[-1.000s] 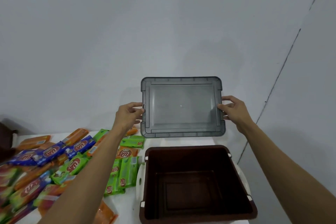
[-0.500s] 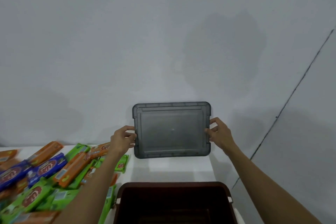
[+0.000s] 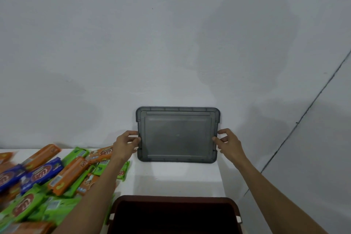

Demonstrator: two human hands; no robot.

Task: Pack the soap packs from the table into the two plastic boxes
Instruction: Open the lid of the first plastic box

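A grey translucent box lid (image 3: 177, 135) stands upright on its long edge at the back of the white table (image 3: 171, 178), against the wall. My left hand (image 3: 126, 143) grips its left edge and my right hand (image 3: 228, 143) grips its right edge. In front of it, at the bottom of the view, is an open dark brown plastic box (image 3: 174, 202) with nothing visible inside. A heap of orange, green and blue soap packs (image 3: 57, 175) covers the left part of the table, partly under my left forearm.
The white wall (image 3: 171, 43) rises straight behind the table. The table's right edge (image 3: 221, 176) runs just right of the lid and box, with grey floor or wall beyond it.
The lid has moved away from me and down, from held in the air above the box to standing at the table's back against the wall. The view has tilted up.
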